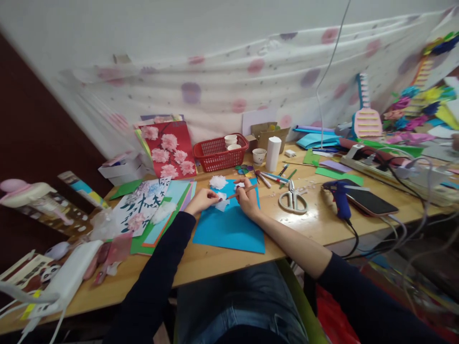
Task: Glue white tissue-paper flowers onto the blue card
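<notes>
A blue sheet of paper (229,227) lies on the table in front of me. Over its upper left part, my left hand (202,200) pinches a small piece of white tissue (222,204). A thin brown stick (233,196) is held in my right hand (247,197), its tip against that tissue. Something small and white also shows at my right fingers. Just beyond my hands sits a fluffy white tissue flower (218,181), at the top edge of the blue sheet.
Scissors (293,200), a blue glue gun (340,200) and a phone (373,200) lie to the right. Behind are a red basket (218,153), a paper cup (258,156) and a white roll (273,154). Coloured papers (161,224) are stacked on the left.
</notes>
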A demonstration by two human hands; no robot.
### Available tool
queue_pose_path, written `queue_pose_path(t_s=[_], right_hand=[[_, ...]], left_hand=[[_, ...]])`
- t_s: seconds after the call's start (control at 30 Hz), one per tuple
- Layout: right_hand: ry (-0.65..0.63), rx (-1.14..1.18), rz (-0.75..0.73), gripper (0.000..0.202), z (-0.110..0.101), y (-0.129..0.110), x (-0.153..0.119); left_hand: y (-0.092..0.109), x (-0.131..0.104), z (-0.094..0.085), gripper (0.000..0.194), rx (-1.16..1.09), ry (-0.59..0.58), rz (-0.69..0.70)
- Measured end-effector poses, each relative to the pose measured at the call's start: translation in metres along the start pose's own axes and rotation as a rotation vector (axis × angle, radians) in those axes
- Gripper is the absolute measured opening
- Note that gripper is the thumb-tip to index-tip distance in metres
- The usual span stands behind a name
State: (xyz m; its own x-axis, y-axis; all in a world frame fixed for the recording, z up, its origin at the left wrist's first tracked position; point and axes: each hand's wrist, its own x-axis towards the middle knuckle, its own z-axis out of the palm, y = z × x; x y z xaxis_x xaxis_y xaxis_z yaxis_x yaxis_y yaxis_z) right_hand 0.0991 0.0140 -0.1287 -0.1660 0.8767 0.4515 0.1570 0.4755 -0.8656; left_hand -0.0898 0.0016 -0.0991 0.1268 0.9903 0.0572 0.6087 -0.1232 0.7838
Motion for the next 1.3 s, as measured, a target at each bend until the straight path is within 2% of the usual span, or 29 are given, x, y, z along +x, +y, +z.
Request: queue_pose_path(t_s=[0.13,0.27,0.37,0.43,0.6,0.7,0.83,1.0,1.1,1.3], right_hand=[[-0.055,-0.004,-0.017,0.025,0.002,-0.005,-0.005],[-0.124,-0.058,-0.029,0.023,0.003,-0.009,-0.006],[-0.147,-0.114,-0.036,0.023,0.003,-0.010,-0.006],[-0.157,-0.156,-0.045,0.022,0.003,-0.009,-0.007],[-0.202,-0.249,-0.078,0.024,0.004,-0.006,-0.007],[-0.236,-0.299,-0.110,0.025,0.005,-0.006,-0.009],[-0.310,-0.356,-0.164,0.023,0.006,-0.007,-0.013],[-0.393,-0.339,-0.192,0.018,0.010,-0.010,-0.016],[-0.343,-0.280,-0.142,0.017,0.010,-0.007,-0.012],[-0.124,-0.100,0.055,0.026,0.006,0.003,0.004]], left_hand=[[-0.012,0.007,0.013,0.023,0.062,0.092,0.017],[-0.016,0.009,0.013,0.023,0.110,0.128,0.042],[-0.014,0.002,0.004,0.030,0.135,0.075,0.087],[-0.012,-0.005,-0.005,0.041,0.157,0.016,0.121],[-0.017,-0.019,-0.016,0.092,0.275,-0.095,0.106],[-0.020,-0.019,-0.014,0.111,0.369,-0.152,0.048],[-0.018,-0.019,-0.013,0.117,0.452,-0.234,-0.006],[-0.017,-0.018,-0.014,0.115,0.494,-0.274,-0.024],[-0.017,-0.018,-0.014,0.116,0.496,-0.275,-0.027],[-0.014,-0.019,-0.014,0.117,0.485,-0.249,-0.035]])
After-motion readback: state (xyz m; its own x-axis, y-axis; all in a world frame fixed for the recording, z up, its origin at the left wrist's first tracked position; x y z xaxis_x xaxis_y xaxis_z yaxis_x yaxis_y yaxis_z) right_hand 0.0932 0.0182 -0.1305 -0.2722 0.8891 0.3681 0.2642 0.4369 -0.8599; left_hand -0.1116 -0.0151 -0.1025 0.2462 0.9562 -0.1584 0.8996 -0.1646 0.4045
